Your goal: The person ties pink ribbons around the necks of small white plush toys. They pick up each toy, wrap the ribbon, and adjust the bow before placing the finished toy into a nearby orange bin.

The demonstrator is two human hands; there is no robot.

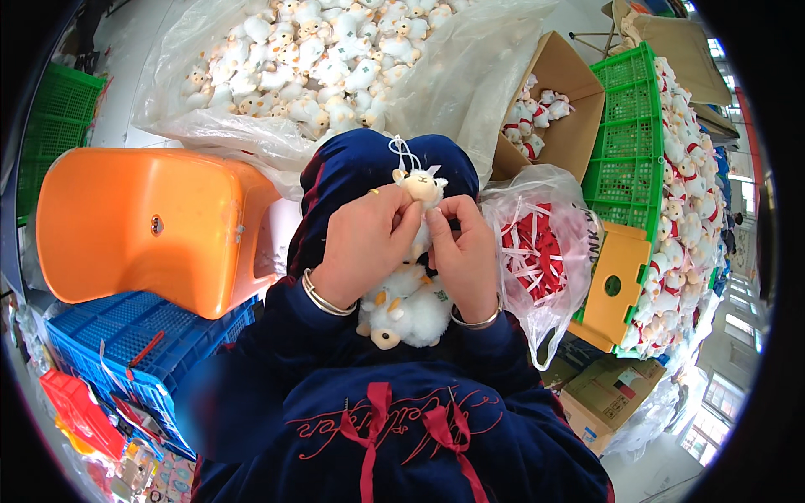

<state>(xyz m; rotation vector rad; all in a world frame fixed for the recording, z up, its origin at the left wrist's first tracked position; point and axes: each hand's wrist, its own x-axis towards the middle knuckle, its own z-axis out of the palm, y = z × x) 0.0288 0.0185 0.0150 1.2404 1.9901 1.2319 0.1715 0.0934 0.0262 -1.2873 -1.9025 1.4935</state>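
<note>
Over my lap, a small white plush sheep (pixel 422 186) with a cream face points its head away from me, a white cord loop (pixel 402 152) at its top. My left hand (pixel 362 241) pinches it at the neck from the left, thumb against the fingers. From the right, my right hand (pixel 465 251) pinches at the same spot, its thumb and forefinger closed. Whatever thin piece may lie between the fingertips is hidden. Closer to my body, more white plush sheep (pixel 411 314) rest on my lap below my wrists, partly covered by my hands.
Ahead, a clear plastic bag (pixel 176 117) holds many white plush sheep. To the right are a cardboard box (pixel 579 109) with red-trimmed plush toys, a bag of red and white ribbons (pixel 534 251) and a green crate (pixel 622 134). An orange chair (pixel 142 226) and blue crate (pixel 159 335) stand left.
</note>
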